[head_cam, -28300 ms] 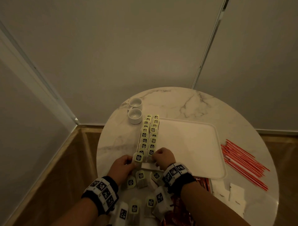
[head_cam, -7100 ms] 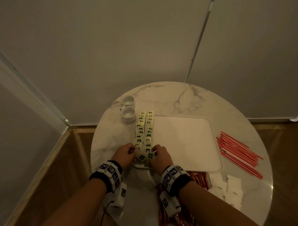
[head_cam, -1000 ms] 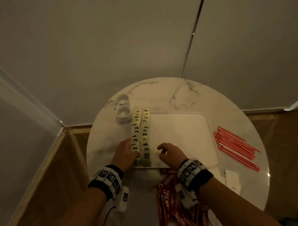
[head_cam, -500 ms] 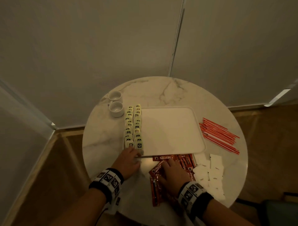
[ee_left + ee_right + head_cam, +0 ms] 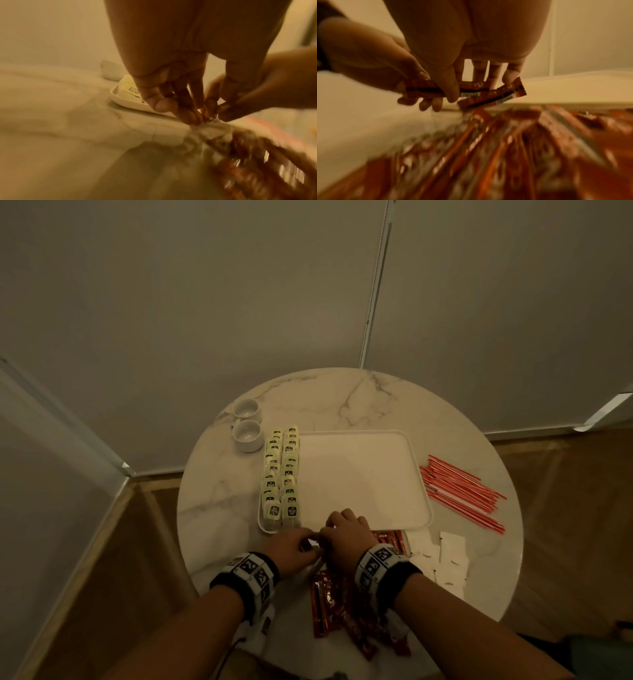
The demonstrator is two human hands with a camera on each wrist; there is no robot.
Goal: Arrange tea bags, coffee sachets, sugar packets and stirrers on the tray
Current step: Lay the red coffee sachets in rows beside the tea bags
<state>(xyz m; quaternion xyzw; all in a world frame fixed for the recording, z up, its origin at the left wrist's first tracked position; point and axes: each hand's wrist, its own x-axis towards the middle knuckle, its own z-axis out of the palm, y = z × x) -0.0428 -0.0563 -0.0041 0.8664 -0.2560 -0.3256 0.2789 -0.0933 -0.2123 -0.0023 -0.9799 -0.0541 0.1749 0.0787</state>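
Observation:
Two rows of yellow-green tea bags (image 5: 281, 474) fill the left side of the white tray (image 5: 359, 481); its other part is bare. Both hands meet just in front of the tray's near edge. My right hand (image 5: 477, 89) pinches two red coffee sachets (image 5: 489, 94) between thumb and fingers. My left hand (image 5: 412, 92) grips the left end of one of them. In the head view the left hand (image 5: 298, 546) and right hand (image 5: 339, 532) hide the sachets. A loose pile of coffee sachets (image 5: 339, 607) lies below the hands.
White sugar packets (image 5: 445, 559) lie at the front right of the round marble table (image 5: 219, 501). Red stirrers (image 5: 462, 491) lie right of the tray. Two white cups (image 5: 247, 434) stand behind the tray's left corner. Walls close in behind the table.
My left hand left the tray's front left corner and moved right to meet the right hand. The right hand rose from the sachet pile with sachets in its fingers.

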